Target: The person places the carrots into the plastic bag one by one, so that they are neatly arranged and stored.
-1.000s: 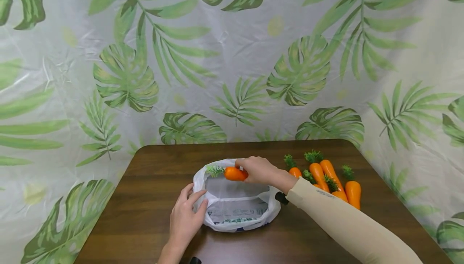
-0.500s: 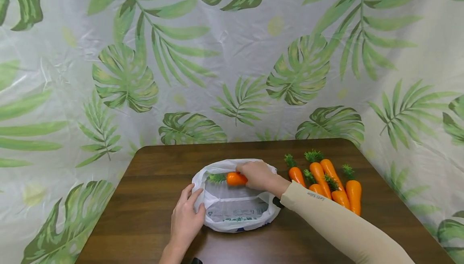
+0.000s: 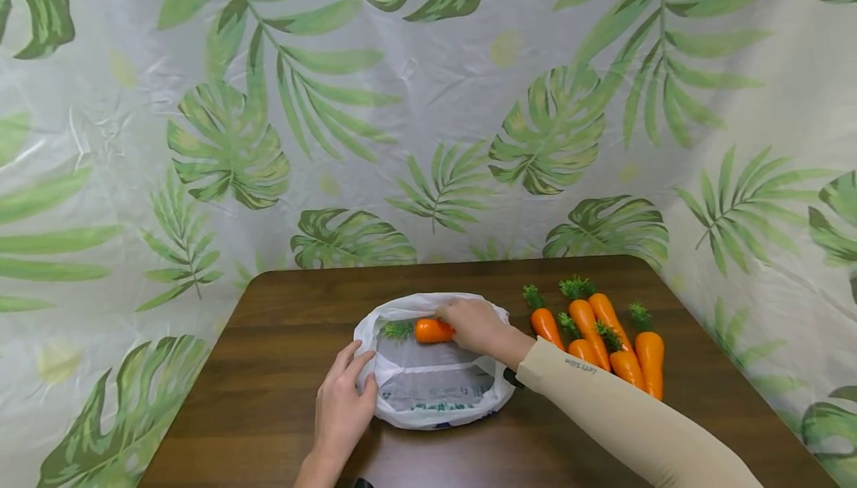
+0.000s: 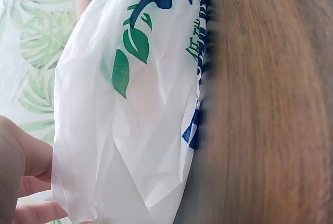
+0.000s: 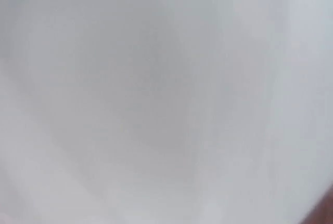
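A white plastic bag (image 3: 435,419) with green and blue print stands with its mouth spread wide on the table. My left hand (image 3: 344,399) holds the bag's rim on the left side. In the left wrist view its fingertips pass behind the edge of the bag (image 4: 140,146). Inside the mouth, near the far side, my right hand (image 3: 478,326) grips an orange carrot (image 3: 431,330) by its tapered end. The carrot lies roughly level, its green leafy top (image 3: 398,330) pointing left. Whitish, blurred plastic (image 5: 156,104) fills most of the right wrist view.
Several more orange carrots (image 3: 649,361) with green tops lie grouped on the right of the brown wooden table (image 3: 268,369). My right sleeve (image 3: 602,399) passes in front of them. A leaf-patterned sheet (image 3: 435,101) hangs behind the table.
My right hand has lowered the carrot farther into the bag and shifted slightly. More of the carrot pile shows beside the sleeve. The left hand has stayed at the rim.
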`<action>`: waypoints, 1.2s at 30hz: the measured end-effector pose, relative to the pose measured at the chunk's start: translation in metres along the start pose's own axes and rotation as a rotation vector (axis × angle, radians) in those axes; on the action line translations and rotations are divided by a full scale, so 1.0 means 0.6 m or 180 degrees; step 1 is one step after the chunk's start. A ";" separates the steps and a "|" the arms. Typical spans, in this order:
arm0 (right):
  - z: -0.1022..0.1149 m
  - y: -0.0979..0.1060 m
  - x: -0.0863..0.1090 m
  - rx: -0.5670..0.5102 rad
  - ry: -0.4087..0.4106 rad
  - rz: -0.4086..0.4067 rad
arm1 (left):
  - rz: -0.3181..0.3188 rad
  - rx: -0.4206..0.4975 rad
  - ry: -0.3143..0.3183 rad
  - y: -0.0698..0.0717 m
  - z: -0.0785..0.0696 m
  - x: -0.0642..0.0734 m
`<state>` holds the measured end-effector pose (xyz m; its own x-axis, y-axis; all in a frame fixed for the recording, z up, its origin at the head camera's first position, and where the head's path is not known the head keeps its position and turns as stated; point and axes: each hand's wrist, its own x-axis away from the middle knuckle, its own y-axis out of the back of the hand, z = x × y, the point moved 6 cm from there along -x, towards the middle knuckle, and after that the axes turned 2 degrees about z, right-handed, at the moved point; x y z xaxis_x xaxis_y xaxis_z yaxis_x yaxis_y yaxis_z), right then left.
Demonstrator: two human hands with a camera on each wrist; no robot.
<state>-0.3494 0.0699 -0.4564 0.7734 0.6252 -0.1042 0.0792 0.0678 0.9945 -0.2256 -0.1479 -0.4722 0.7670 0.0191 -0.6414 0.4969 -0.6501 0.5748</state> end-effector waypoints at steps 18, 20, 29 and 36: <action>-0.015 0.076 0.026 -0.0864 -0.0503 0.0216 | -0.0251 0.0013 -0.0124 0.004 -0.003 0.002; -0.020 0.090 0.029 -0.0959 -0.0546 0.0168 | -0.0271 0.0023 -0.0126 0.004 -0.003 0.002; -0.054 0.137 0.046 -0.1124 -0.0758 -0.0078 | -0.0293 0.0035 -0.0065 0.004 -0.003 0.004; -0.094 0.148 0.076 -0.1274 -0.1003 -0.0239 | -0.0316 0.0012 -0.0041 0.006 -0.003 0.003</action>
<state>-0.3428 0.1483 -0.3730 0.9317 0.3467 -0.1080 -0.0575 0.4343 0.8989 -0.2215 -0.1487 -0.4703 0.7087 0.0739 -0.7016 0.5687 -0.6484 0.5061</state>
